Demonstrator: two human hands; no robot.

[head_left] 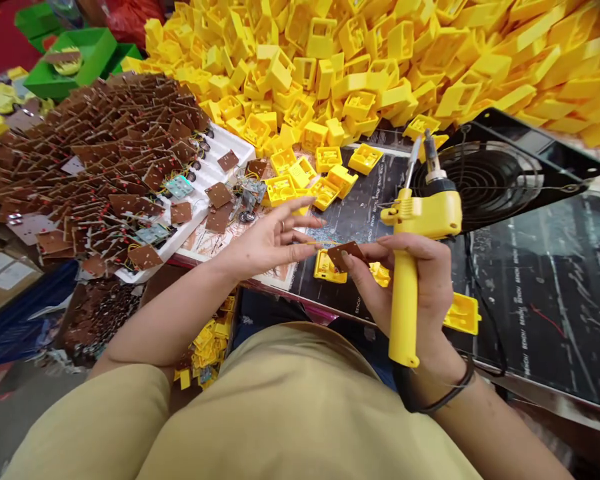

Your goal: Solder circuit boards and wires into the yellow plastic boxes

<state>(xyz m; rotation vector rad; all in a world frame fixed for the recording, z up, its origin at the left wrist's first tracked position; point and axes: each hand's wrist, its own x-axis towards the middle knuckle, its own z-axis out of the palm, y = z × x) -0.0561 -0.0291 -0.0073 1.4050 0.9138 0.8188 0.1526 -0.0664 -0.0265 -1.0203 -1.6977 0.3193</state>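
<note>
A yellow soldering gun (405, 293) rests upright in my right hand (423, 287), its metal tip pointing away from me. The thumb and fingers of that hand also pinch a small brown circuit board (346, 256). Just left of the board is my left hand (273, 240), fingers spread; a thin yellow wire runs by its fingertips, and whether they touch it is too small to tell. Beneath the board lies an open yellow housing (329, 268) on the black bench mat (350, 200). Another yellow housing (463, 313) sits right of my right wrist.
Yellow housings (325, 40) are heaped across the back. Brown circuit boards (100, 147) cover a white foam tray (180, 237) at the left. A black fan (520, 167) stands behind the soldering gun, with a black cable (485, 313) nearby. Green boxes (93, 57) are at the back left.
</note>
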